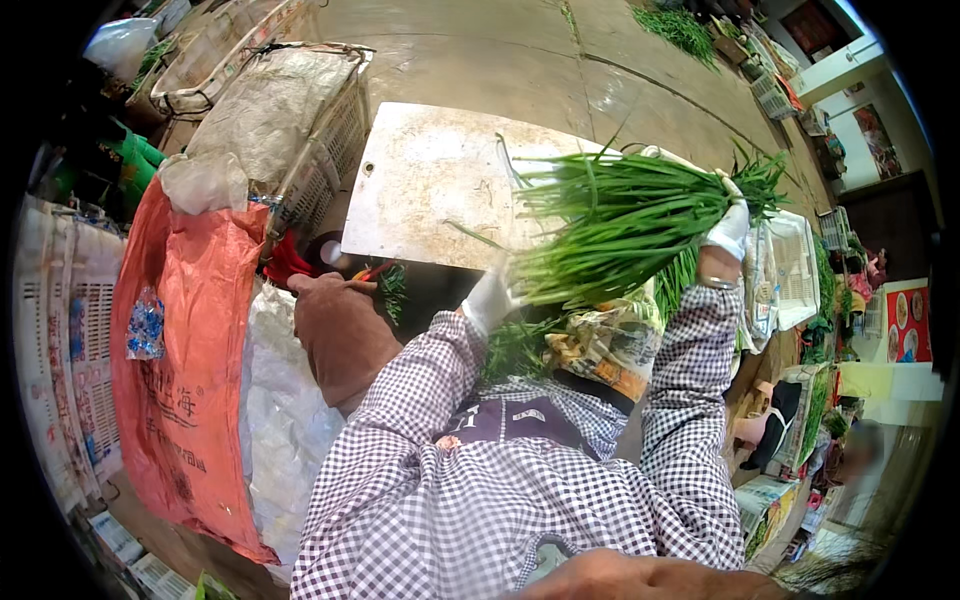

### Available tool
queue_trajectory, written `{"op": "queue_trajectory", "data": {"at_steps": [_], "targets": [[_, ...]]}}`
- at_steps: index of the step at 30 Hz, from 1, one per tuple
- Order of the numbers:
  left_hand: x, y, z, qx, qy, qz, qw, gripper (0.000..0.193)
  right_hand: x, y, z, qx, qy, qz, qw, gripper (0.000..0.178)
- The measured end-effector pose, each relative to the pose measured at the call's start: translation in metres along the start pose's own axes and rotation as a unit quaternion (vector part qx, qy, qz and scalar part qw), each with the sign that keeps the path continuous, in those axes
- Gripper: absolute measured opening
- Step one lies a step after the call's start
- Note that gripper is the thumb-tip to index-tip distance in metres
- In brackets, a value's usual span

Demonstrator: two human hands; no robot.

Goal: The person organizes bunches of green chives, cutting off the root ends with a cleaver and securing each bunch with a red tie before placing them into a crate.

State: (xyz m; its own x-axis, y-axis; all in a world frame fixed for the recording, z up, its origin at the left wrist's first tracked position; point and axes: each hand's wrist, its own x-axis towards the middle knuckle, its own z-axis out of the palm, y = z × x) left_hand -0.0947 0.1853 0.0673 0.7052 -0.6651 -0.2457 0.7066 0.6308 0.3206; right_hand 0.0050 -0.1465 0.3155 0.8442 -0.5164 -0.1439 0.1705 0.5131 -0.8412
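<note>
A thick bunch of garlic chives lies across the right side of a worn white board, its long green stalks spread to the left. My right hand, in a white glove, is closed around the bunch near its right end. At the lower left ends of the stalks is my gloved left hand. It is blurred, and its fingers do not show clearly. More loose greens lie below the board, close to my lap.
At the left stand an orange-red woven sack and a covered plastic crate. A brown rounded shape sits beside my left forearm. White baskets stand at the right. Farther off, a heap of greens lies on the floor.
</note>
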Motion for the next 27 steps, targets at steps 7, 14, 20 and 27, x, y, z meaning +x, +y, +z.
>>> {"op": "queue_trajectory", "data": {"at_steps": [7, 14, 20, 27], "targets": [[0.018, 0.031, 0.020, -0.122, 0.012, 0.091, 0.988, 0.100, -0.094, -0.006, 0.044, -0.024, -0.035, 0.028, 0.999, 0.019], [-0.012, 0.036, 0.035, -0.070, -0.102, 0.066, 0.990, 0.064, -0.076, -0.002, 0.022, -0.071, -0.081, -0.008, 0.994, 0.024], [-0.026, 0.046, 0.032, -0.017, -0.013, 0.040, 0.999, 0.029, -0.074, -0.010, 0.018, -0.039, -0.057, 0.021, 0.997, 0.018], [-0.013, 0.019, -0.100, 0.576, 0.009, -0.085, 0.813, 0.023, -0.077, -0.029, 0.036, 0.082, -0.177, 0.086, 0.977, 0.011]]}}
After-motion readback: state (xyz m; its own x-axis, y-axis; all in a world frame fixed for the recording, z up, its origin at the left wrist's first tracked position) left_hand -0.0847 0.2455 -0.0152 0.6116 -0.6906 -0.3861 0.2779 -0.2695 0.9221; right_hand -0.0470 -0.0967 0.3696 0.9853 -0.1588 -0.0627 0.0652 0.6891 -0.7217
